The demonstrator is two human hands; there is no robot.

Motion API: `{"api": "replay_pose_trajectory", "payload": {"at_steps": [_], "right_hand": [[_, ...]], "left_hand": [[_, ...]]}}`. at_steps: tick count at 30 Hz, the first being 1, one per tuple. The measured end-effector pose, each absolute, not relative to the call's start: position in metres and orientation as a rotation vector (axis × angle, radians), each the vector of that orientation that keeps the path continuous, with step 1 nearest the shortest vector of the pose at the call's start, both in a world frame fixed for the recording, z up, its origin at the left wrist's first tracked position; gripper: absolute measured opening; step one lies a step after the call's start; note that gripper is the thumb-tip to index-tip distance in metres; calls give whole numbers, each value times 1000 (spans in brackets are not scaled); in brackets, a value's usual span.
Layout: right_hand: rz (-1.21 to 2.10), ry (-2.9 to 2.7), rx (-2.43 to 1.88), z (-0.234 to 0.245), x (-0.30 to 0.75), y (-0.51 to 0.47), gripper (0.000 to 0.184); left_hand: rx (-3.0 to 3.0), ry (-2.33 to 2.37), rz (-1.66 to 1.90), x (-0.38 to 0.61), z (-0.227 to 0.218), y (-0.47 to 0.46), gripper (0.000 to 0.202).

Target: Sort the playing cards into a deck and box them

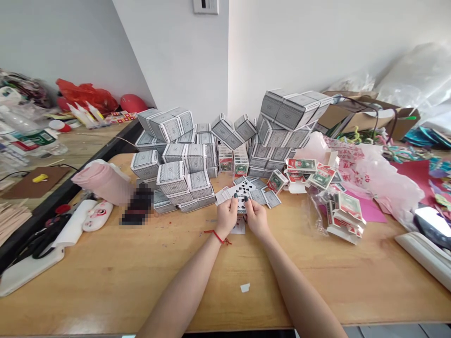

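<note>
Both my hands meet over the middle of the table, each pinching one side of a playing card (pixel 241 205) with black pips. My left hand (pixel 226 217), with a red string bracelet at its wrist, grips the left edge, thumb on top. My right hand (pixel 257 216) grips the right edge the same way. Whether one card or several are held, I cannot tell. Loose playing cards (pixel 258 196) lie spread just beyond, some face up, some showing grey backs. Another card (pixel 239 227) lies partly hidden beneath my hands.
Blocks built of grey-backed cards (pixel 172 176) stand stacked behind, with a taller pile (pixel 291 110) to the right. Opened red and green card boxes (pixel 347 213) lie at right beside plastic bags (pixel 373 173). A pink roll (pixel 102 180) and scissors (pixel 44 239) are at left. A paper scrap (pixel 244 287) lies in front.
</note>
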State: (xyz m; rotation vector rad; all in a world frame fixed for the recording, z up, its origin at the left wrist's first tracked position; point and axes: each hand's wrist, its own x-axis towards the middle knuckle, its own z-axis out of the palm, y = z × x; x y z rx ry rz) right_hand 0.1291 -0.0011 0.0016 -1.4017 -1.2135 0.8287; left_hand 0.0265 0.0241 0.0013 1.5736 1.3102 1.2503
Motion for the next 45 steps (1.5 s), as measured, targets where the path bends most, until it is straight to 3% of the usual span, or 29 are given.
{"api": "replay_pose_trajectory", "payload": {"at_steps": [4,7,10,14,22,26,31,40,45], "right_hand": [[859,-1161,-1342,-2,134,3,31],[851,-1160,-1319,-3,137,6,32],[748,-1212,-1349,-2,139,5,32],[721,-1275,-1367,0,139,4,30],[644,-1104,-1447,-10,147,10,29],[652,-1095,-1416,-12,147,11,29],[819,-1043,-1360,-5,142,10,32],[1173,-1030,-1248,-5,125,3,32],[1075,-975,-1244,-3,133,8,34]], "left_hand": [[1565,1303,1284,27,0,25,37],[1560,1239,1345,28,0,24,21],[1607,1231,1370,28,-1,24,35],[1711,1236,1322,26,-3,26,25],[1773,1185,1294,27,-8,25,39],[1872,1177,1324,26,-4,25,31],[1803,1295,1367,22,-1,29,17],[1541,1512,1532,17,-5,32,18],[1417,1481,1494,15,0,33,20]]}}
